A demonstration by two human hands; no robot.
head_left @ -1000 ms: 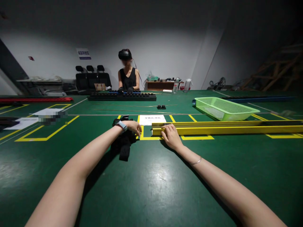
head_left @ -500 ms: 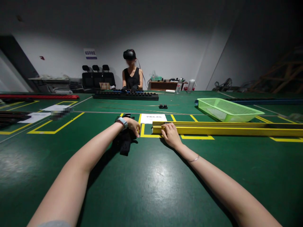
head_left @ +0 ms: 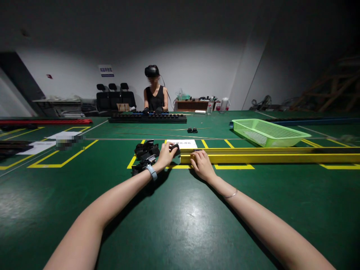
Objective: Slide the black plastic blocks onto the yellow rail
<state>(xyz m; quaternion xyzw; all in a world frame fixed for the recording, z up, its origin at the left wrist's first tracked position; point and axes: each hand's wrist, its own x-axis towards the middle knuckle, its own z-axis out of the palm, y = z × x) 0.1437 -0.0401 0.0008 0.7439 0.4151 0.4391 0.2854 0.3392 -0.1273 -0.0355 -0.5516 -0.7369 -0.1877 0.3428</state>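
Between the thumb and fingers of my left hand (head_left: 165,155) is a small black block (head_left: 176,148), held close to the left end of a long yellow rail (head_left: 253,159). My right hand (head_left: 202,164) grips the rail near that same end, its fingers curled over the top. A dark piece shows at these fingertips, partly hidden, and I cannot make out whether it sits in the rail. Left of my left hand lies a loose pile of black blocks (head_left: 146,152), partly behind the wrist. A white paper label (head_left: 184,143) with printed characters lies just behind the rail's end.
A light green basket (head_left: 270,133) stands behind the rail. Two small black pieces (head_left: 192,130) and thin rods (head_left: 157,135) lie mid-table. Across the table, a person (head_left: 155,95) wearing a headset works at black rails (head_left: 147,119). Red rails (head_left: 47,122) lie far left.
My left hand has moved right from the pile to the rail's end, now with a black block in its fingers. My right hand stays on the rail. The view has tilted slightly up.
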